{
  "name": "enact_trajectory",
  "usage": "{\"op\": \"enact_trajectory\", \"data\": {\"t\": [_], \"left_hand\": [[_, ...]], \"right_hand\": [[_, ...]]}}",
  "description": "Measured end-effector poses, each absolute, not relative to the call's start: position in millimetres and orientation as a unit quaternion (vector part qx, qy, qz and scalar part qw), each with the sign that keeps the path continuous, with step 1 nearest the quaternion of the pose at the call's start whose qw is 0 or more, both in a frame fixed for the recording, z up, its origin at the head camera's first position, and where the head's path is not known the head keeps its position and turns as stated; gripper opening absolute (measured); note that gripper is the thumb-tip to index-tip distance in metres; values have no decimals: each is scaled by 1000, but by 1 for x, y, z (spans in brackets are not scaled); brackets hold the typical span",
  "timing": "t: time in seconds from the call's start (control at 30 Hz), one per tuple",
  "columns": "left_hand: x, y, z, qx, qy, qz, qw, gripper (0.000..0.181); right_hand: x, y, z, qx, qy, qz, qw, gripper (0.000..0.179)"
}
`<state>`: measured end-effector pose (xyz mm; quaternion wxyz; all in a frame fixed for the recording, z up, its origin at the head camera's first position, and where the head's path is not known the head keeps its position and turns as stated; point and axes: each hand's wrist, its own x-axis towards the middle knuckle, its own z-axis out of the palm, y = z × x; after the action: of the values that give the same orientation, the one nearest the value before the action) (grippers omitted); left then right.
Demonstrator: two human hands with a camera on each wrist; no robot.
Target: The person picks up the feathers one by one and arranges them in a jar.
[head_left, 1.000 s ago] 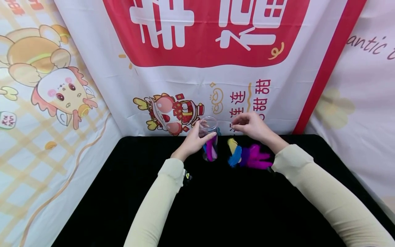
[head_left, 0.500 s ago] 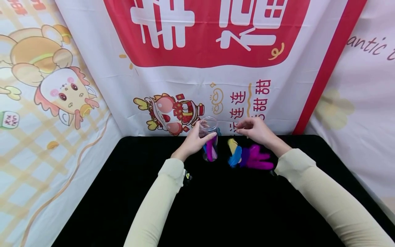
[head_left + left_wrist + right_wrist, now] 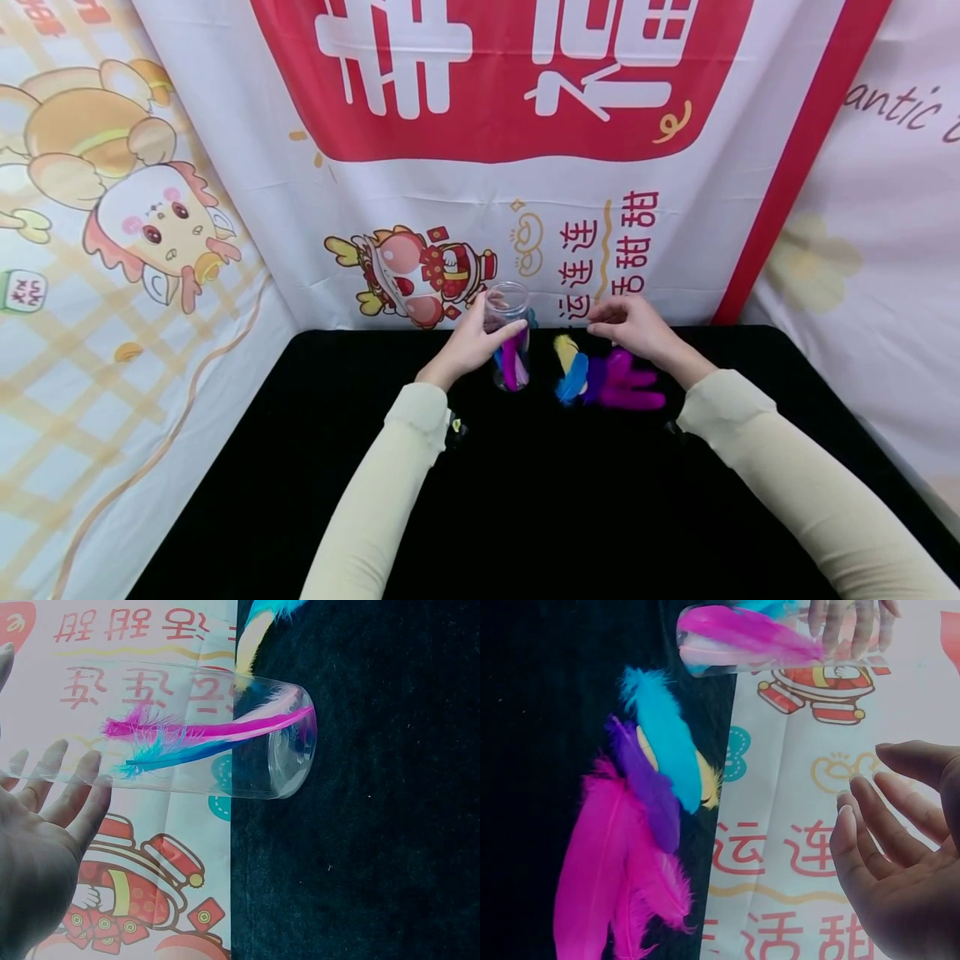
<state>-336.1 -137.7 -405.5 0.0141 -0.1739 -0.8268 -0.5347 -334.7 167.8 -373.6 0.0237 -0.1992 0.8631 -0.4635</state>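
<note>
My left hand (image 3: 467,343) grips a clear plastic jar (image 3: 507,310) near its top, fingers and thumb round the wall. The jar stands upright with its mouth uncovered. Inside it lean a magenta feather (image 3: 210,730), a pale pink feather (image 3: 276,703) and a blue feather (image 3: 193,756). To the right, my right hand (image 3: 639,327) hovers over the back edge of the table with nothing between its loosely bent fingers (image 3: 881,817). Below and beside it lies a pile of feathers: magenta feathers (image 3: 592,862), a purple feather (image 3: 649,791), a blue feather (image 3: 669,742) and a yellow feather (image 3: 706,780).
The table (image 3: 540,500) has a black cloth top. Close behind its back edge hangs a white and red printed cloth (image 3: 450,183). More printed cloth hangs at the left side (image 3: 97,350) and the right side (image 3: 900,275).
My right hand has moved right and slightly down, away from the jar and toward the feather pile. The left hand and the jar have stayed in place.
</note>
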Motion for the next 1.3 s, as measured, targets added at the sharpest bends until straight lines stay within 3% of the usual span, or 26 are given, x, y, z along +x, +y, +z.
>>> {"op": "enact_trajectory", "data": {"t": [0.17, 0.5, 1.03, 1.3], "left_hand": [[-337, -137, -404, -175, -828, -533, 18, 71], [-337, -138, -403, -177, -825, -536, 17, 72], [-337, -137, -406, -179, -828, -531, 25, 70], [-338, -137, -408, -182, -826, -533, 28, 70]], "right_hand": [[-335, 173, -376, -187, 865, -464, 43, 27], [-335, 184, -388, -194, 875, -443, 29, 24], [-332, 203, -411, -161, 882, -431, 99, 25], [-331, 206, -423, -160, 889, -417, 97, 27]]}}
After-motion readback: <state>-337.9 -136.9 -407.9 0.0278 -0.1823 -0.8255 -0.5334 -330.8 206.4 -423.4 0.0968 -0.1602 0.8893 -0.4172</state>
